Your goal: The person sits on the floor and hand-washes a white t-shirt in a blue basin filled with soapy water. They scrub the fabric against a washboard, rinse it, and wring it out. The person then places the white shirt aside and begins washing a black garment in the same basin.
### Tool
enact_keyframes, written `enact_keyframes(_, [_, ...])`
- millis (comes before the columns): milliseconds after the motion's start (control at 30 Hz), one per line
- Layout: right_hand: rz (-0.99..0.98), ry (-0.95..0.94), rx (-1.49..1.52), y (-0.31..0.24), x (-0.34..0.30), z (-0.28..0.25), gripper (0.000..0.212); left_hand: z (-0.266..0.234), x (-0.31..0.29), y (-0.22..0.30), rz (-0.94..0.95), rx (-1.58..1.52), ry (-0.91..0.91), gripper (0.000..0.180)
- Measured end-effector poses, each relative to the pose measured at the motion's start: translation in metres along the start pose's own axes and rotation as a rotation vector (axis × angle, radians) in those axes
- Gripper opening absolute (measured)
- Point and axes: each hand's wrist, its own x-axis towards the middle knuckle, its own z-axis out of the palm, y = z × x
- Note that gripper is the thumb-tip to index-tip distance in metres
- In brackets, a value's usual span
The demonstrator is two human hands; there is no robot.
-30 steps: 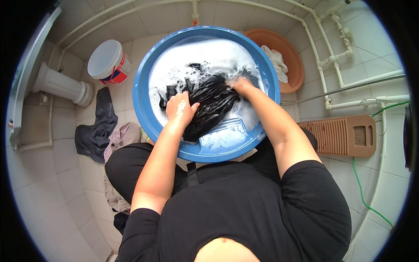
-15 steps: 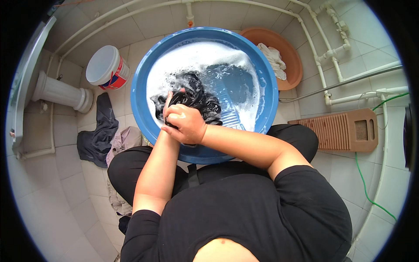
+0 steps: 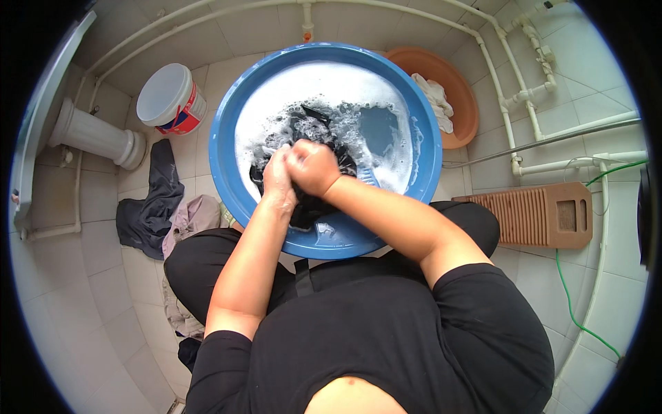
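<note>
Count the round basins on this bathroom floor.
2. The blue basin sits in front of the person, full of suds, with both hands on dark cloth inside. The orange-brown basin lies behind it to the right, partly hidden, holding pale cloth. Others may be out of view.

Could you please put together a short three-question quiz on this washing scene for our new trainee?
1. True or false: both hands are closed on the dark garment over the blue basin.
2. What lies in the orange basin behind the blue one? A) a pale cloth B) a brush C) a bottle
3. Which ribbed thing lies on the floor at the person's right?

Key
1. True: the left hand and right hand are pressed together, bunching the garment above the suds.
2. A, the pale cloth.
3. The brown washboard.
</note>
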Motion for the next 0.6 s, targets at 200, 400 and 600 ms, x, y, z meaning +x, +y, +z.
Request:
enact_keyframes(200, [-0.188,-0.050,0.028,-0.030,-0.007,-0.014,0.024,-0.024,0.007,-0.007,-0.184,-0.283,-0.591,0.024])
enact_keyframes(400, [-0.150,0.007,-0.106,-0.006,0.011,-0.015,0.020,0.020,-0.023,0.001,-0.085,-0.117,0.007,0.028])
enact_keyframes(600, [0.285,0.083,-0.369,0.086,0.068,-0.053,0.029,0.027,-0.043,0.006,0.136,0.438,-0.441,0.022])
